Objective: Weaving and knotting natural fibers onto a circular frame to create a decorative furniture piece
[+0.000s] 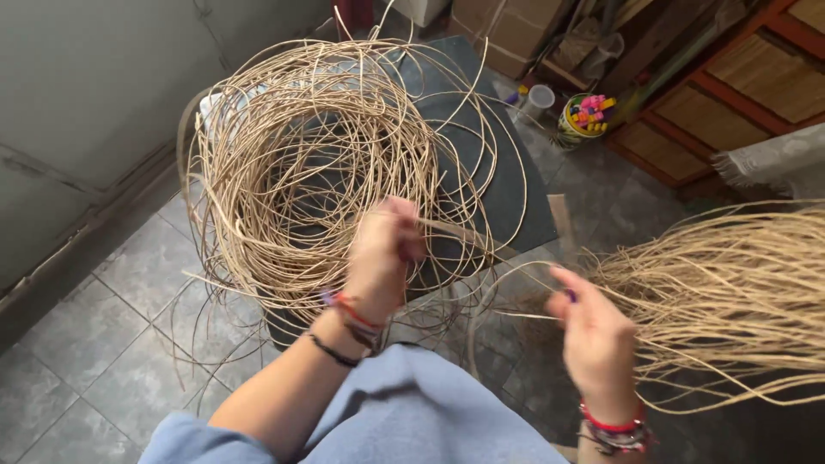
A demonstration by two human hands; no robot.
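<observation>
A big loose coil of tan rattan cane (301,163) lies on a dark mat (507,180) over the grey tiled floor. My left hand (382,258) is raised over the coil's near edge, fingers closed on a thin cane strand (455,230) that runs right. My right hand (593,331) is lower right, fingers pinched on the same looping strand near a small purple thing. To its right spreads a bundle of straight cane strands (730,292). Both wrists wear red and dark bracelets.
A grey wall (86,103) runs along the left. At the back stand a cardboard box (507,30), a white cup (539,99), a small pot of coloured pieces (584,116) and a wooden woven-panel cabinet (739,86). My blue-clad knee (412,404) is below.
</observation>
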